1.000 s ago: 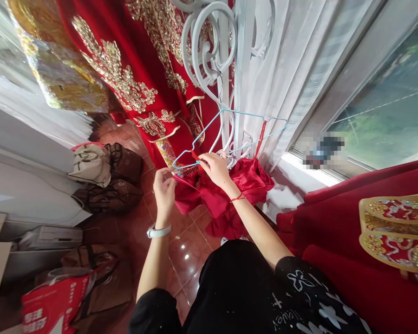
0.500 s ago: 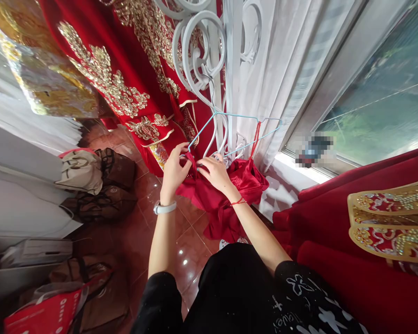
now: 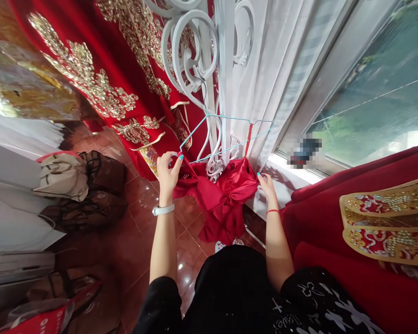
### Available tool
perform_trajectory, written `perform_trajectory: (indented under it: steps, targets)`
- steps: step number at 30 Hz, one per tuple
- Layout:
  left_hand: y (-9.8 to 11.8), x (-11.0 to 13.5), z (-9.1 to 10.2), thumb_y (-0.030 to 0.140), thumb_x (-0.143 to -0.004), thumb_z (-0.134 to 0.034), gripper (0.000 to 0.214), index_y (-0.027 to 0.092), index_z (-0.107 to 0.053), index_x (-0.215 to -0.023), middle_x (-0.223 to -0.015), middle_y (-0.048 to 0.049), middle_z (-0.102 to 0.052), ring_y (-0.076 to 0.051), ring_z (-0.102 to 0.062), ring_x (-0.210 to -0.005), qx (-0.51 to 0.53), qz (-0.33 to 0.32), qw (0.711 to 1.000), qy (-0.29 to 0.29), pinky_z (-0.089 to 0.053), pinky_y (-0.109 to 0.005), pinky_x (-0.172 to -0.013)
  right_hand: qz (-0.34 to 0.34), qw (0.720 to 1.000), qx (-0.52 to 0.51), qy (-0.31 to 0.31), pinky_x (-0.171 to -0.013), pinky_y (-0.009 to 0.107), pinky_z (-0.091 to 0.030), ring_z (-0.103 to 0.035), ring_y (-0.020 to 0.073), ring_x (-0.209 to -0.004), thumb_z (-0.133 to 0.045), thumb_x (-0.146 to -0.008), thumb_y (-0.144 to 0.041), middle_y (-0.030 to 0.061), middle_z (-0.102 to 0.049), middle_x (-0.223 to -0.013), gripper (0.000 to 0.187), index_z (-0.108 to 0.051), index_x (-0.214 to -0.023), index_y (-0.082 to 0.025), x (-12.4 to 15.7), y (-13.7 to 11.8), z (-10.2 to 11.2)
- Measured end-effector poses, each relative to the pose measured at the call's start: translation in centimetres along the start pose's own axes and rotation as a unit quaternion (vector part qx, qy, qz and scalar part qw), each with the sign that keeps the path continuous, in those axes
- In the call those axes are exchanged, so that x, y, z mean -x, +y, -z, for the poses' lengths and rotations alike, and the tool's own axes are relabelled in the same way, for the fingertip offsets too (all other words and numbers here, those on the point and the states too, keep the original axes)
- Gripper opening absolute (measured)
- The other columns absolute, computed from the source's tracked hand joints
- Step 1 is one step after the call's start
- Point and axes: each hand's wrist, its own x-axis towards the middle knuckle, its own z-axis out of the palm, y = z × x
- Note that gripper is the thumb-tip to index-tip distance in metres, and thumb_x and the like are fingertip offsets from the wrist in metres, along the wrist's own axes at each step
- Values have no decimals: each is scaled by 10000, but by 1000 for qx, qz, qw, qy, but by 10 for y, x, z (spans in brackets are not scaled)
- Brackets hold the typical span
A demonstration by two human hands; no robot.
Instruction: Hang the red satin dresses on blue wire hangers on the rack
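A satin red dress (image 3: 212, 197) hangs by thin straps from a light blue wire hanger (image 3: 230, 116), its skirt falling in folds above the floor. My left hand (image 3: 166, 174), with a white watch on the wrist, pinches the dress strap at the hanger's left end. The other strap (image 3: 249, 139) loops over the hanger's right side. Beside the right edge of the bodice is my right hand (image 3: 267, 185), fingers apart and fingertips close to the fabric; whether they touch it I cannot tell.
The hanger hooks on a white scrolled metal rack (image 3: 195, 55). Gold-embroidered red garments (image 3: 101, 83) hang at the left, another red garment (image 3: 316, 208) at the right. Bags (image 3: 104, 171) lie on the tiled floor (image 3: 142, 250). A window (image 3: 369, 93) is at the upper right.
My right hand has left the left strap and moved right, to the dress's far edge. My left hand stays at the hanger's left end. The bodice now shows more fully.
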Motion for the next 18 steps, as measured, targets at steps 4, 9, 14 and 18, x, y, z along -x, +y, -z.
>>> perform_trajectory:
  steps: [4,9,14,18]
  targets:
    - [-4,0,0,426,-930,-602,206,231,-644,-984,-1043,-48,-705,-219,-575,-985,-6,-10,1000,0,-498,-358,-927,12,999,18,-30,-732,327,-519,-638,203,-745,-669,-770,-340,27,-677,-768,298,-684,-1027,-189,-1,14,-2]
    - [-7,-2,-1,429,-926,-606,200,240,-652,-972,-1029,-43,-711,-218,-588,-963,-12,-10,1000,6,-496,-352,-909,35,997,53,-35,-783,348,-504,-652,216,-771,-665,-771,-274,69,-719,-795,116,-689,-857,-201,-3,12,-2]
    - [-7,-4,-3,420,-913,-611,185,244,-659,-950,-967,-32,-700,-208,-580,-899,-14,-1,1000,7,-492,-341,-880,71,993,68,-58,-816,320,-507,-683,215,-892,-535,-887,-298,87,-764,-955,165,-681,-889,-222,-7,5,-10]
    - [-7,-5,-2,434,-904,-618,197,241,-657,-922,-947,-31,-697,-208,-570,-887,-4,0,1000,8,-487,-342,-877,64,990,104,-74,-683,314,-497,-653,216,-700,-667,-763,-246,44,-694,-680,128,-592,-661,-226,-8,5,-17]
